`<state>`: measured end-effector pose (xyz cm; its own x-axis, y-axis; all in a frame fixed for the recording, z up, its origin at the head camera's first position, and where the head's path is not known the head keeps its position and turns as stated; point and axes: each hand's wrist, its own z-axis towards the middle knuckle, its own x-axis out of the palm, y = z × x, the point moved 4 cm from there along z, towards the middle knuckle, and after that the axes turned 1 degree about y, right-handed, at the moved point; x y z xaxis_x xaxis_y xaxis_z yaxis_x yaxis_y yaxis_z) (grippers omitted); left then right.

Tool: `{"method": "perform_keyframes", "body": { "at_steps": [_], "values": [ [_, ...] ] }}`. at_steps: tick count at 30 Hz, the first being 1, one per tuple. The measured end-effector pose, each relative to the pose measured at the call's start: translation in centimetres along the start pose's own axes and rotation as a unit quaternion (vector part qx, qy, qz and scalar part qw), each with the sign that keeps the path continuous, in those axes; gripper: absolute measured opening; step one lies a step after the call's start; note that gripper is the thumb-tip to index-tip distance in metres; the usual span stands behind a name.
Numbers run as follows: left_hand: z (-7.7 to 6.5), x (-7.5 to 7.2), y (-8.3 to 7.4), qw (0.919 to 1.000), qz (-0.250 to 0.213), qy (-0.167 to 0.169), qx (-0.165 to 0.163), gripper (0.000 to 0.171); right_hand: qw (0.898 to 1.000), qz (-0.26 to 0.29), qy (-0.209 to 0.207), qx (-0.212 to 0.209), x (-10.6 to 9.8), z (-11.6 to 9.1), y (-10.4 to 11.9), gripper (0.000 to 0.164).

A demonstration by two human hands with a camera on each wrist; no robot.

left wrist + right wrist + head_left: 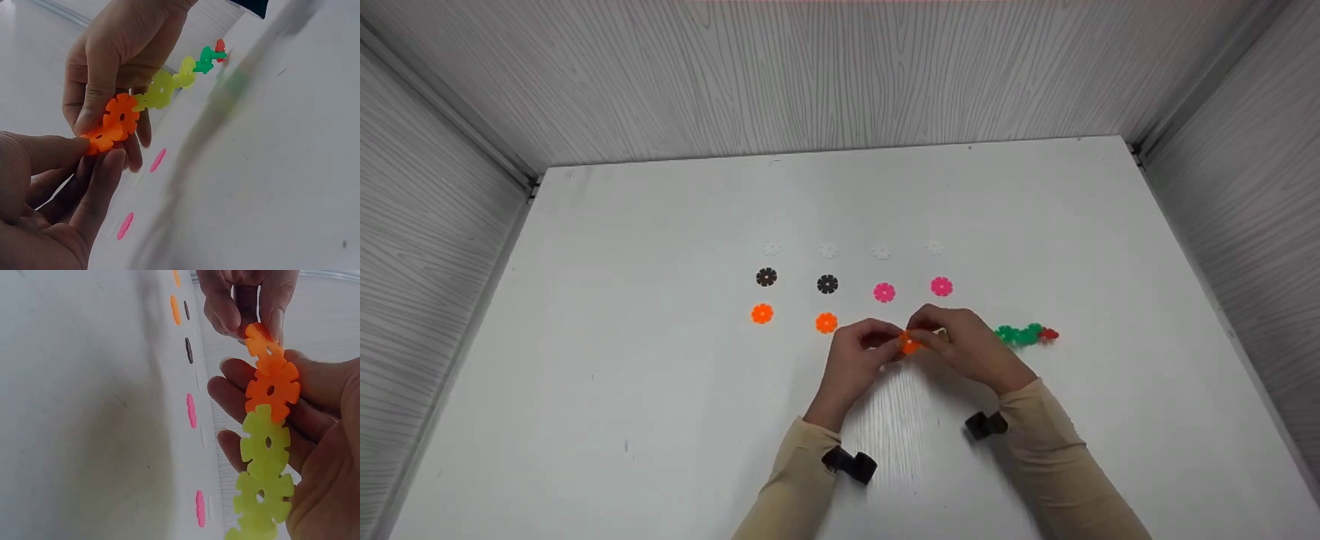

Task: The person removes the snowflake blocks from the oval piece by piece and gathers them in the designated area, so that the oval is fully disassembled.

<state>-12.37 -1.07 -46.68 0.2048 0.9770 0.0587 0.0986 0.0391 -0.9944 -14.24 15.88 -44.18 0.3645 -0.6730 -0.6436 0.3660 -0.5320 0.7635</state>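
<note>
My left hand point(856, 355) pinches an orange flower-shaped disc point(100, 142) between thumb and fingers. It meets a second orange disc point(272, 390), which my right hand point(969, 346) grips at the near end of a chain. Several yellow discs point(265, 443) follow along the right palm, then green discs point(1020, 335) and a red end piece point(1048, 334). From the head view, my right hand hides most of the yellow part. The two orange discs overlap at their notched edges, with the fingertips of both hands close together there.
Beyond my hands, loose discs lie flat in rows on the white table point(622, 375): two orange discs point(762, 313), two black discs point(827, 284), two pink discs point(884, 292) and several white discs point(829, 250). Grey wood-grain panels point(840, 75) stand around the back and sides.
</note>
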Motion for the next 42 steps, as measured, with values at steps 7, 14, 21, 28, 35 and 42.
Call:
{"method": "perform_keyframes", "body": {
  "at_steps": [7,14,21,28,35,42],
  "values": [
    [0.1,-0.7,0.6,0.9959,-0.084,-0.022,-0.026,0.014,1.0,0.012,-0.011,0.006,-0.3,-0.1,-0.6,0.015],
    [0.1,-1.1,0.9,0.9917,-0.117,-0.022,-0.049,0.016,1.0,0.021,0.012,0.008,-0.3,-0.5,-1.1,0.008],
    [-0.1,-0.8,0.9,0.9897,-0.126,-0.019,-0.065,0.018,1.0,0.013,0.014,-0.011,-0.4,-0.5,-0.9,0.01],
    [-0.2,-0.5,0.7,0.9931,-0.1,-0.025,-0.056,0.019,1.0,-0.015,0.013,-0.016,-0.3,-0.5,-0.9,0.011],
    [0.0,-0.3,0.8,0.9938,-0.08,-0.037,-0.068,0.015,0.999,-0.021,0.01,-0.03,-0.3,-0.6,-1.0,0.01],
    [0.0,-0.2,0.8,0.9938,-0.085,-0.037,-0.061,0.017,0.997,-0.011,-0.004,-0.075,-0.6,-0.7,-1.0,0.008]
  ]
}}
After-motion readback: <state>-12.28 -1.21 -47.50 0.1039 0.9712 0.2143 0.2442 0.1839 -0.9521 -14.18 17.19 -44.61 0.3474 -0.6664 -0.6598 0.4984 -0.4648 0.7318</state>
